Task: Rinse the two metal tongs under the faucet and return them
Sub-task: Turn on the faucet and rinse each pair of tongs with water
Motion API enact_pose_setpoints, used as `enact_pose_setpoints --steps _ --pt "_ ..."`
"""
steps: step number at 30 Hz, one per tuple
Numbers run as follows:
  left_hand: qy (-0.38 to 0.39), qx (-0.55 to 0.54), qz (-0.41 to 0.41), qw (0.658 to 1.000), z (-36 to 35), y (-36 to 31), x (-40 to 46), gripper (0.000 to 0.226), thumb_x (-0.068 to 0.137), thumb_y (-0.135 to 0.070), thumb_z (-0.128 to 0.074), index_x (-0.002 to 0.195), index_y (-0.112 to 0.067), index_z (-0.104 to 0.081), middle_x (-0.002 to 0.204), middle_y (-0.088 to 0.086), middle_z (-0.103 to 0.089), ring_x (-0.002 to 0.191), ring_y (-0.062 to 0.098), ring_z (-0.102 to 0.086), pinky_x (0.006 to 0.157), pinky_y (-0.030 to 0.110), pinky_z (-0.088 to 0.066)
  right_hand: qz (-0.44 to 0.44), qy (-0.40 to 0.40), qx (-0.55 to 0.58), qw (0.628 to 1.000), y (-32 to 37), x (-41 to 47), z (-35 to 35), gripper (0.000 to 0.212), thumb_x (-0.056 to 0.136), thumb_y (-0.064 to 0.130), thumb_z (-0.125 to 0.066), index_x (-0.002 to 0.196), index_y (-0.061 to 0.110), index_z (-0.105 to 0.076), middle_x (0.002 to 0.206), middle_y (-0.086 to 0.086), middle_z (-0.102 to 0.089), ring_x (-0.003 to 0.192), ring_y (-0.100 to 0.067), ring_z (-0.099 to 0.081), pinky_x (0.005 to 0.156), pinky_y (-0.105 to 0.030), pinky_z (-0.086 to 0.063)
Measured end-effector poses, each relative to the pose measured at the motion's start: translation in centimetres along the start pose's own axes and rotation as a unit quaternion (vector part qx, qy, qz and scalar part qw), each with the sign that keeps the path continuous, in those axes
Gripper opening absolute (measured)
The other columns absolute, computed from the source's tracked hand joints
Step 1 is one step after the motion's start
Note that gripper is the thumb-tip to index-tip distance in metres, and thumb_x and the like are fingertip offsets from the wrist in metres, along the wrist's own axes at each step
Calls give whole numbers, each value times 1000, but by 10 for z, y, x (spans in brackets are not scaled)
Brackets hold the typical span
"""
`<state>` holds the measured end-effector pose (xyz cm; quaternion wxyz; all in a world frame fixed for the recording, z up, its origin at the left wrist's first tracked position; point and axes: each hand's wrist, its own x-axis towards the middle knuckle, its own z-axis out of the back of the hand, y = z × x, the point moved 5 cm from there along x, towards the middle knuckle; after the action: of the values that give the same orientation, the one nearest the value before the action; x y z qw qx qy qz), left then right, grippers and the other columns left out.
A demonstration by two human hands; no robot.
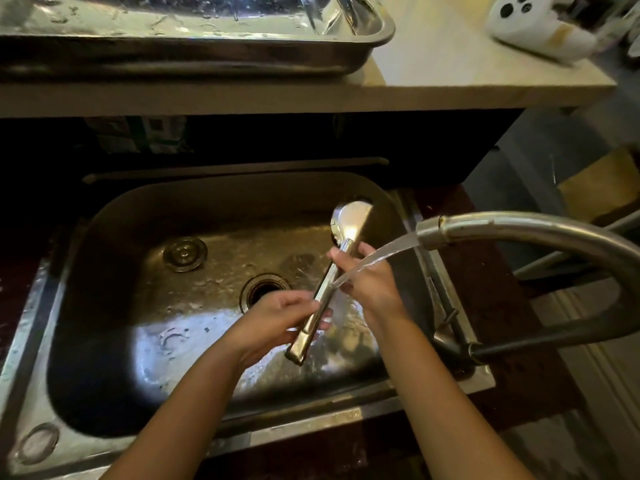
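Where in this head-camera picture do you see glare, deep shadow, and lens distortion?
Head view: glare on the round end of the tongs and on the wet sink floor; deep shadow under the counter and in the sink's near-left corner; the wide-angle lens bows the faucet and the tray; the white object at top right is blurred.

This is a kitchen. There is a wet metal sink (86,237) with a drain (265,289), a running faucet (519,233), and a metal tray (363,46) on a counter (450,64).
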<state>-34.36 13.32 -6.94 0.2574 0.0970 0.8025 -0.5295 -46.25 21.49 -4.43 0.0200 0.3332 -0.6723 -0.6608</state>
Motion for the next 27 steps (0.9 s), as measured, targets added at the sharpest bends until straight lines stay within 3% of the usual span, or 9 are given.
enact_pose_setpoints --steps 7,13,17,19,22,23,24,26,27 --pt "-23 -24 9 999 -10 6 -1 16 89 -10 -53 96 -9 -68 89 7 -73 75 12 -71 69 27 -57 -18 50 8 999 -10 -3 12 12 91 20 -55 100 16 -60 81 1 -65 78 -11 -65 74 -27 -54" --pt "-15 16 23 1000 -18 18 -18 19 86 -5 -55 87 -13 -73 77 2 -76 68 13 -70 56 21 -55 -18 -12 13 1000 -6 13 30 4 85 14 -62 82 13 -63 71 -1 -68 71 -18 -67 72 -32 -56" --pt "-20 23 31 999 -9 18 -30 17 87 -8 -56 88 -12 -72 80 5 -77 69 15 -71 55 21 -55 4 -94 -70 993 1 23 39 26 89 28 -57 65 15 -59 64 0 -62 57 -10 -60 52 -22 -51" --pt "-24 21 35 999 -4 20 -34 19 87 -9 -55 84 -13 -74 82 5 -77 70 15 -71 54 20 -54 8 -52 -105 993 0 20 29 23 81 35 -65 81 12 -61 75 2 -64 63 -7 -62 55 -21 -51" --pt "-32 -2 39 999 6 24 -41 17 84 -12 -58 83 -14 -75 81 6 -77 68 15 -71 54 20 -54 -4 47 -228 973 -15 13 10 98 54 50 -82 131 16 -33 120 6 -51 108 -9 -51 91 -30 -48" --pt "-26 -21 42 999 9 25 -44 15 80 -13 -60 84 -12 -74 79 8 -76 67 16 -71 53 21 -55 4 32 -241 970 -17 14 9 102 53 49 -83 134 18 -29 121 6 -46 112 -10 -44 95 -29 -41" --pt "-15 -38 46 998 10 28 -46 16 76 -15 -62 85 -9 -73 77 8 -76 64 16 -70 52 21 -54 20 15 -224 974 -14 15 9 90 58 44 -82 130 16 -36 113 6 -47 107 -11 -45 90 -25 -40" --pt "-2 -59 51 997 12 32 -50 21 73 -17 -62 87 -5 -72 73 9 -74 59 16 -68 49 20 -53 61 -28 -173 983 -1 19 10 28 74 32 -75 88 16 -56 79 8 -54 76 -8 -52 66 -18 -43" --pt "-4 -61 50 997 13 34 -51 22 73 -17 -63 88 -5 -72 72 9 -74 57 15 -67 49 20 -52 84 -49 -175 980 4 21 12 22 80 29 -70 72 16 -52 66 7 -48 64 -8 -47 58 -20 -40"
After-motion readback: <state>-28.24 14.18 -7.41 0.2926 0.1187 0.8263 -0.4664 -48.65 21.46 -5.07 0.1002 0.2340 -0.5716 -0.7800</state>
